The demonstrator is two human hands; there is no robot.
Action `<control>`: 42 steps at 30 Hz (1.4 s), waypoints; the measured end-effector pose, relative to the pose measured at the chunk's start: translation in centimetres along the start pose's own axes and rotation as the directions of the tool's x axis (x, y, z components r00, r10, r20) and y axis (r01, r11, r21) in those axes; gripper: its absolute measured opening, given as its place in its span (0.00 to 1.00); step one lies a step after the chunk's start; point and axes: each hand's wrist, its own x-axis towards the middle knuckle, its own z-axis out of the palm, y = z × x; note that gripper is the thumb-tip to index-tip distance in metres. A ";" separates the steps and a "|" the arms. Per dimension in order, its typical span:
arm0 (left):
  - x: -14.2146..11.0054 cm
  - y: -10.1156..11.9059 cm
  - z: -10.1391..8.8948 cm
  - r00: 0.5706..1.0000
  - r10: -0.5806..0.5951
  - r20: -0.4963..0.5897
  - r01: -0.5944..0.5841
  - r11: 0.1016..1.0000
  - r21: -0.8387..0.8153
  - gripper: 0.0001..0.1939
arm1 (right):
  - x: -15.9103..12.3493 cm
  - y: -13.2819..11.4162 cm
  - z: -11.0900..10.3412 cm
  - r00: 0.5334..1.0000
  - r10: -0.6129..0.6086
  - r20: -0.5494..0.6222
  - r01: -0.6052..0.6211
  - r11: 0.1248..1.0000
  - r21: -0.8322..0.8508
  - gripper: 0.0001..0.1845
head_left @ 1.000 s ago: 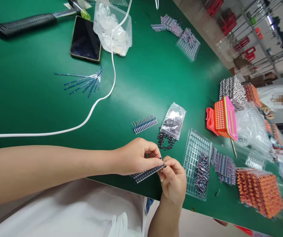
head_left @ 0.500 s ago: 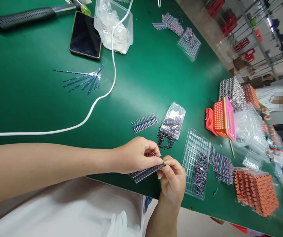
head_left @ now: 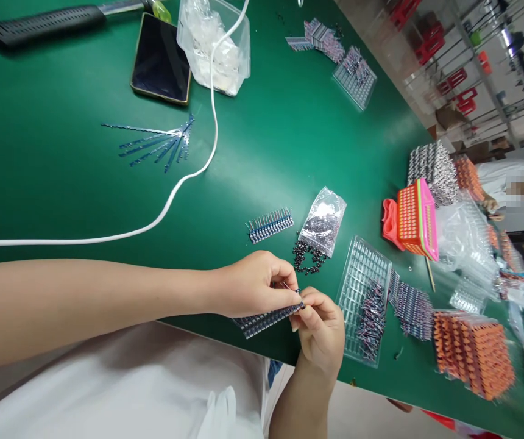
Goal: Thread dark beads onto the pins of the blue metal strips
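Where our fingertips meet, the left hand (head_left: 253,286) has thumb and forefinger pinched on the near-right end of a dark gridded panel (head_left: 269,321). Our right hand (head_left: 323,332) closes thumb and forefinger on a small dark piece (head_left: 303,306) at that same end (too tiny to identify). The panel slants under the left hand, close to the bench edge; whether it rests on the bench, we cannot tell.

Handling, our judgement: brace fingertip against fingertip, hold the panel end firm without bending it, and use light pressure on the piece, since thin wires rise beside the left fingers and could bend.

Just beyond the hands, a strip with upright wires (head_left: 270,227) lies beside a clear bag (head_left: 323,222), loose black bits (head_left: 299,259) spilling near its lower end. Right of those, a clear tray (head_left: 350,292) carries a heap of wired parts, with orange bundles (head_left: 472,353) further over.

Surface: green bench (head_left: 106,195), smooth, glossy. A white cable (head_left: 215,122) curves across it, passing over a clear tub (head_left: 245,58) next to a phone (head_left: 160,59).

Room: at far right a person in white (head_left: 509,180) by the bench; behind, red stools (head_left: 431,42) and metal shelving (head_left: 485,79).
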 end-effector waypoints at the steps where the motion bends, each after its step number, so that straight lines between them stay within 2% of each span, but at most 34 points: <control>1: 0.0 0.0 0.0 1.000 -0.001 0.005 0.001 1.000 0.005 0.09 | 0.0 0.0 -0.1 1.000 0.016 0.009 -0.016 1.000 0.010 0.14; 7: 0.0 0.0 0.0 0.999 -0.004 0.036 0.003 1.000 0.022 0.10 | 0.0 0.1 -0.2 0.997 0.066 0.027 -0.067 0.996 0.057 0.12; 17: 0.0 -0.1 -0.1 0.998 -0.026 0.063 0.023 0.999 0.046 0.10 | -0.1 0.1 -0.1 0.996 0.050 0.070 -0.058 0.993 0.104 0.05; 28: 0.0 0.0 -0.2 0.993 -0.065 0.096 0.061 0.997 0.043 0.09 | -0.2 0.3 -0.4 0.995 0.067 0.077 -0.073 0.994 0.079 0.04; 42: 0.2 -0.3 0.0 0.995 -0.048 0.088 0.043 0.997 0.065 0.11 | -0.3 0.5 -0.7 0.995 0.041 0.093 -0.046 0.998 0.052 0.02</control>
